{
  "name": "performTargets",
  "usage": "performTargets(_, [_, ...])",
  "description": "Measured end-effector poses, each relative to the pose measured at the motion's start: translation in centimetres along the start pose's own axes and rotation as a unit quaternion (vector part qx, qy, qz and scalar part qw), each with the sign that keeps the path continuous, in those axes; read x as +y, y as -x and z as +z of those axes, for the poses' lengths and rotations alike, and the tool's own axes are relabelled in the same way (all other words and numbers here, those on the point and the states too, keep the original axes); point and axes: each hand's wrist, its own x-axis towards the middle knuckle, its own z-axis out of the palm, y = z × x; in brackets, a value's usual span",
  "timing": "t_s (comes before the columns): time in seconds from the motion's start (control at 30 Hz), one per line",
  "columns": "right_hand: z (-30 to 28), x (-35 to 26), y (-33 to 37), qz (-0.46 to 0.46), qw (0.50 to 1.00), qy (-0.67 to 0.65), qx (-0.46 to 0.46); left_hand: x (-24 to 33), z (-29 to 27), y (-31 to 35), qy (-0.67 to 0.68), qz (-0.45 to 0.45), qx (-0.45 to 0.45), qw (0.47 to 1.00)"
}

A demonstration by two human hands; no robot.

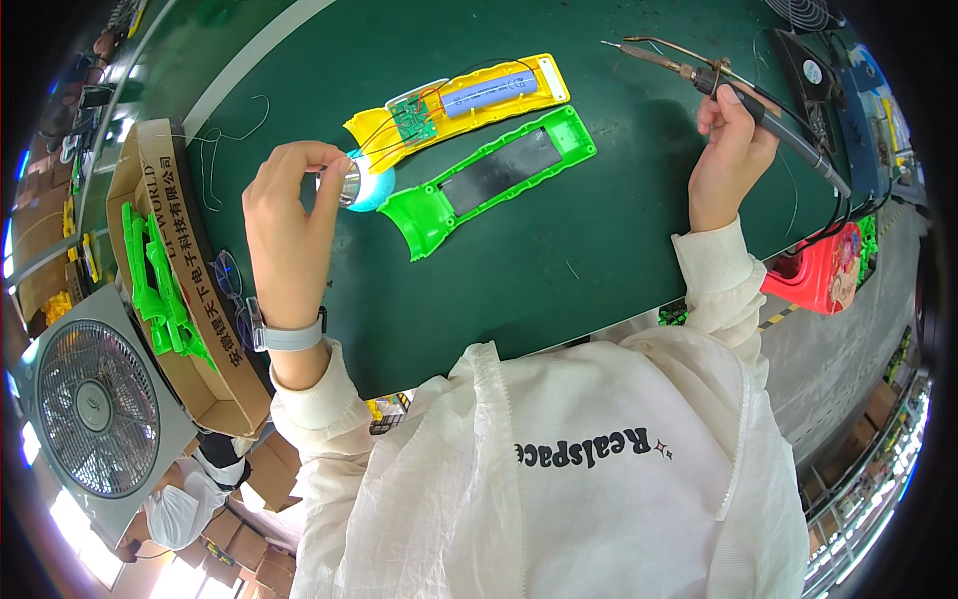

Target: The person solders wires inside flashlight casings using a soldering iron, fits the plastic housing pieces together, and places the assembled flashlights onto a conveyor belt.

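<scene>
Head view: on tabletop [599, 230], yellow shell [384, 148] carries battery [489, 95] and wired circuit board [413, 118]; green shell [421, 215] lies separate, so closing seems left. Left hand [289, 195] pinches blue-silver lamp head [374, 188]; right hand [733, 150], fingers curled, grips soldering iron [788, 134], tip clear of parts.
</scene>
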Motion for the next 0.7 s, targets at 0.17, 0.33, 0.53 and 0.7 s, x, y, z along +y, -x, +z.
performTargets(0.17, [-0.1, 0.1, -0.1, 0.005, 1.0, 0.014, 0.001, 0.0, -0.2, 0.1, -0.058, 0.024, -0.008, 0.998])
performTargets(0.33, [-0.1, 0.2, -0.2, 0.003, 1.0, 0.017, -0.004, -0.3, 0.0, 0.2, -0.06, 0.039, -0.004, 0.997])
performTargets(0.53, [-0.2, 0.2, -0.2, 0.011, 1.0, 0.022, 0.003, -0.3, 0.8, 0.7, -0.015, -0.003, -0.012, 1.0])
performTargets(0.7, [-0.1, 0.3, -0.2, 0.016, 1.0, 0.019, 0.003, -0.9, 1.3, 0.1, -0.035, 0.122, 0.015, 0.992])
